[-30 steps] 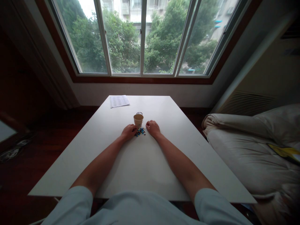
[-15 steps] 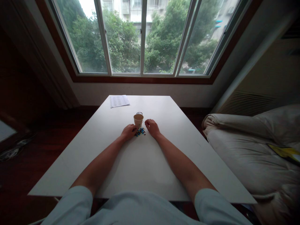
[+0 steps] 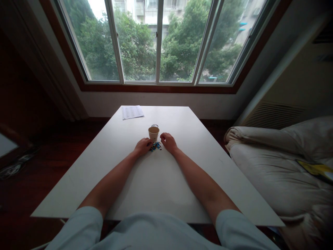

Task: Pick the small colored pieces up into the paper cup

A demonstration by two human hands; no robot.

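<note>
A paper cup point(image 3: 153, 133) stands upright on the white table, tan inside, with a small mark low on its front. Small blue, black and yellowish bead-like pieces point(image 3: 155, 146) lie in a loose pile just in front of it. My left hand point(image 3: 143, 146) rests at the pile's left edge, its fingers curled together close to the pieces. On the other side, my right hand point(image 3: 169, 141) is bent inward beside the cup, with thumb and fingers drawn together. Whatever either hand pinches is too small to make out. A thin dark loop point(image 3: 154, 125) shows behind the cup.
Printed sheets of paper point(image 3: 132, 112) lie at the far left corner of the white table point(image 3: 156, 194). A pale padded sofa point(image 3: 275, 163) stands along the right side. Beyond the table is a wide window point(image 3: 156, 45). Cables point(image 3: 15, 166) lie on the floor at left.
My right hand has shifted very slightly, its fingertips a touch nearer the cup. My left hand, the cup and the pile look the same.
</note>
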